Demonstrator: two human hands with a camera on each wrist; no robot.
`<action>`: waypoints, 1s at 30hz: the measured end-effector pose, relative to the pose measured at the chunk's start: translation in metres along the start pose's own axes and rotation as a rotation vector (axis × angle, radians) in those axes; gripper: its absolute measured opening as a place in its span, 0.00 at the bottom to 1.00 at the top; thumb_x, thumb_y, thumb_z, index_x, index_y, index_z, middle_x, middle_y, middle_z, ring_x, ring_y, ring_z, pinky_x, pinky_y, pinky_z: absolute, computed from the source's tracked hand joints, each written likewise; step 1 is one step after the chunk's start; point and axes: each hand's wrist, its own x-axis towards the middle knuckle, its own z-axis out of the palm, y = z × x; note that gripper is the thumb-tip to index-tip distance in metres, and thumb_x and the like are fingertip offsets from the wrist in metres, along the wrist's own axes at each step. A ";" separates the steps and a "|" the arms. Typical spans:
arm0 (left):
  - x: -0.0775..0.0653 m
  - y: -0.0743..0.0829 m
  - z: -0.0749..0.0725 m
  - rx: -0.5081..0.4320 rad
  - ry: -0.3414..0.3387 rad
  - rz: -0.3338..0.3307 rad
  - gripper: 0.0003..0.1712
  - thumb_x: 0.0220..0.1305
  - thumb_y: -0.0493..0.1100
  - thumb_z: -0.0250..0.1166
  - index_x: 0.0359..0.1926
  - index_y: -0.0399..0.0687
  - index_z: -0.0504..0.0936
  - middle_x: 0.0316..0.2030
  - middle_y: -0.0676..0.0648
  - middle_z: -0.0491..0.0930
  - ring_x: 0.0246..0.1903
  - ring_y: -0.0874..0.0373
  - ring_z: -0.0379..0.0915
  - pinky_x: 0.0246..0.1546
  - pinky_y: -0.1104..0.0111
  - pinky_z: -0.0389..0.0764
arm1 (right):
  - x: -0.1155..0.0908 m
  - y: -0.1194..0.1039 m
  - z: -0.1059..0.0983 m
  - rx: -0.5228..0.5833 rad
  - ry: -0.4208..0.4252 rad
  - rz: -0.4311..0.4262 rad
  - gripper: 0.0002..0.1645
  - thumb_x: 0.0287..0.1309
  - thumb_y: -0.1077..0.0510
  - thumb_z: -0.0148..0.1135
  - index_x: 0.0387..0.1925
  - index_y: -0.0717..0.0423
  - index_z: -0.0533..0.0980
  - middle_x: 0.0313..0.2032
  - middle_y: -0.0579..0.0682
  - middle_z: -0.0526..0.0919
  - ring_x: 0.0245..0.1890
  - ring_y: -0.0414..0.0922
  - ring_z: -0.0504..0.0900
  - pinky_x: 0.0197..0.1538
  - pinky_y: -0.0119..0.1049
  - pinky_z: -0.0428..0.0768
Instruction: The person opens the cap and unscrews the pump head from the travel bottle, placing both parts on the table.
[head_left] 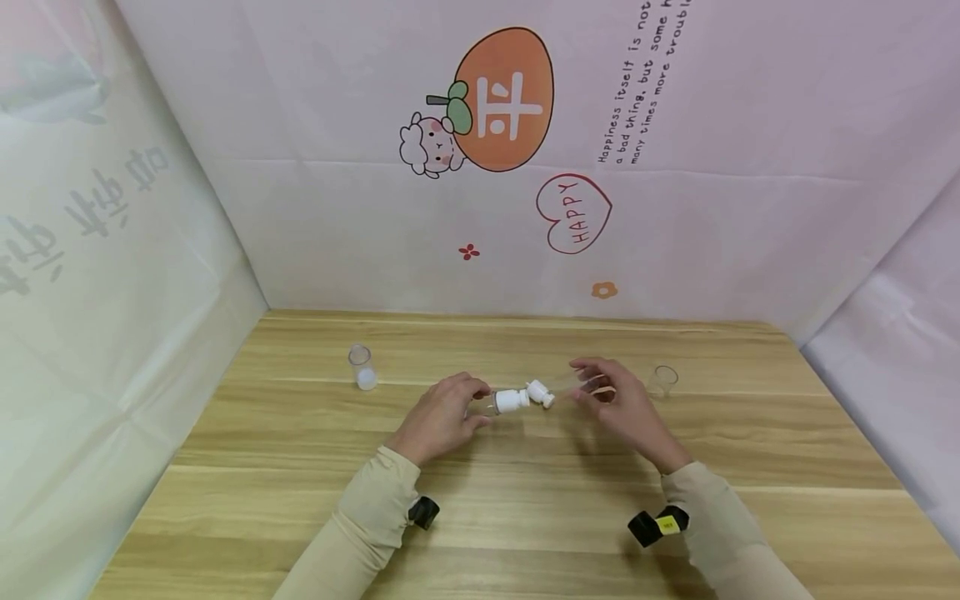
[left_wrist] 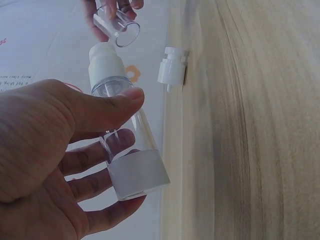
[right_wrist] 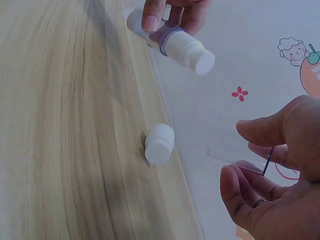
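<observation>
My left hand (head_left: 441, 418) grips a clear pump bottle (left_wrist: 139, 175) around its transparent body, thumb on one side and fingers on the other. The bottle has a white base and a white pump head on its neck, and it lies tilted in the hand, head toward the right hand. Opposite, my right hand (head_left: 628, 410) pinches a clear cap (right_wrist: 227, 142) between thumb and fingers, apart from the bottle. On the table between the hands lies a loose white pump head (right_wrist: 160, 144), on its side.
A clear container (head_left: 361, 360) with white at its lower end stands on the wooden table (head_left: 525, 517) at the left. Farther right sits another clear cap (head_left: 665, 379). Printed sheets (head_left: 360, 242) wall off the back and both sides.
</observation>
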 end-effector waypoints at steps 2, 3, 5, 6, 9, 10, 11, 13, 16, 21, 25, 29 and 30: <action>0.000 0.000 0.000 -0.003 0.001 0.000 0.19 0.60 0.38 0.75 0.51 0.37 0.84 0.44 0.41 0.83 0.43 0.50 0.79 0.44 0.56 0.82 | 0.000 0.001 -0.001 -0.017 0.007 0.003 0.24 0.63 0.69 0.67 0.61 0.61 0.76 0.48 0.65 0.77 0.44 0.54 0.82 0.47 0.47 0.83; 0.000 0.000 0.000 -0.006 0.002 0.001 0.19 0.60 0.38 0.75 0.51 0.37 0.84 0.44 0.41 0.83 0.43 0.50 0.79 0.44 0.56 0.82 | 0.001 0.001 -0.002 -0.027 0.010 0.004 0.25 0.63 0.69 0.67 0.61 0.61 0.76 0.48 0.65 0.77 0.44 0.54 0.82 0.46 0.46 0.83; 0.000 -0.001 0.000 -0.015 0.004 0.003 0.19 0.60 0.38 0.75 0.51 0.37 0.84 0.44 0.41 0.83 0.44 0.49 0.80 0.44 0.56 0.82 | 0.001 0.003 -0.004 -0.044 0.013 0.003 0.25 0.63 0.69 0.67 0.62 0.62 0.76 0.48 0.66 0.76 0.44 0.54 0.83 0.46 0.46 0.83; 0.000 -0.001 0.001 -0.017 0.005 0.004 0.19 0.60 0.38 0.75 0.51 0.37 0.84 0.44 0.41 0.83 0.43 0.49 0.80 0.43 0.56 0.82 | 0.002 0.004 -0.004 -0.050 0.014 0.001 0.26 0.63 0.69 0.67 0.62 0.62 0.76 0.48 0.66 0.75 0.43 0.55 0.83 0.45 0.46 0.83; 0.000 -0.001 0.001 -0.022 0.003 0.004 0.19 0.60 0.38 0.75 0.51 0.36 0.84 0.44 0.41 0.83 0.43 0.48 0.80 0.43 0.56 0.82 | 0.003 0.008 -0.005 -0.067 0.018 -0.002 0.26 0.62 0.71 0.66 0.62 0.63 0.75 0.48 0.67 0.74 0.43 0.56 0.83 0.45 0.47 0.83; 0.000 -0.001 0.001 -0.024 0.002 0.003 0.19 0.60 0.37 0.75 0.51 0.36 0.84 0.44 0.41 0.83 0.43 0.48 0.80 0.43 0.56 0.82 | 0.004 0.010 -0.006 -0.073 0.020 -0.004 0.26 0.62 0.71 0.66 0.62 0.63 0.75 0.47 0.68 0.74 0.43 0.57 0.83 0.45 0.48 0.83; 0.000 -0.001 0.001 -0.023 0.002 0.002 0.19 0.60 0.37 0.75 0.51 0.36 0.84 0.44 0.41 0.83 0.43 0.48 0.80 0.42 0.56 0.82 | 0.004 0.012 -0.006 -0.082 0.022 -0.006 0.26 0.62 0.71 0.66 0.62 0.63 0.75 0.47 0.68 0.74 0.42 0.57 0.83 0.45 0.49 0.83; 0.000 -0.001 0.001 -0.025 0.000 0.000 0.19 0.60 0.37 0.75 0.51 0.36 0.84 0.44 0.41 0.83 0.43 0.48 0.80 0.42 0.56 0.82 | 0.005 0.015 -0.006 -0.099 0.026 -0.008 0.26 0.62 0.72 0.66 0.62 0.64 0.75 0.47 0.68 0.74 0.42 0.58 0.84 0.46 0.51 0.83; -0.001 -0.002 0.001 -0.027 0.000 -0.001 0.19 0.60 0.37 0.75 0.51 0.36 0.84 0.44 0.42 0.83 0.43 0.47 0.80 0.42 0.56 0.82 | 0.006 0.020 -0.007 -0.127 0.026 -0.002 0.26 0.62 0.71 0.66 0.62 0.64 0.75 0.46 0.68 0.74 0.41 0.59 0.84 0.45 0.52 0.83; -0.001 -0.002 0.001 -0.021 -0.004 -0.004 0.20 0.60 0.38 0.75 0.52 0.36 0.84 0.44 0.41 0.83 0.44 0.48 0.80 0.43 0.57 0.82 | 0.007 0.023 -0.008 -0.164 0.006 0.025 0.25 0.64 0.70 0.65 0.62 0.65 0.74 0.45 0.68 0.73 0.39 0.58 0.82 0.42 0.51 0.83; -0.001 -0.002 0.001 -0.028 -0.007 -0.010 0.20 0.60 0.38 0.75 0.52 0.36 0.83 0.45 0.42 0.83 0.44 0.48 0.81 0.43 0.57 0.82 | 0.007 0.024 -0.008 -0.198 -0.005 0.036 0.25 0.64 0.70 0.65 0.62 0.66 0.75 0.43 0.66 0.73 0.38 0.56 0.81 0.40 0.49 0.83; -0.001 -0.002 0.001 -0.040 -0.004 -0.015 0.20 0.60 0.38 0.75 0.52 0.37 0.84 0.45 0.42 0.83 0.44 0.48 0.81 0.43 0.56 0.82 | 0.007 0.028 -0.007 -0.226 -0.019 0.032 0.24 0.63 0.70 0.64 0.61 0.66 0.75 0.42 0.65 0.74 0.37 0.55 0.81 0.38 0.46 0.82; -0.001 -0.002 0.002 -0.039 -0.003 -0.015 0.20 0.60 0.38 0.75 0.52 0.37 0.84 0.45 0.42 0.83 0.44 0.48 0.81 0.43 0.57 0.82 | 0.007 0.029 -0.007 -0.228 -0.023 0.029 0.24 0.63 0.70 0.64 0.61 0.67 0.75 0.42 0.66 0.74 0.37 0.55 0.80 0.38 0.46 0.82</action>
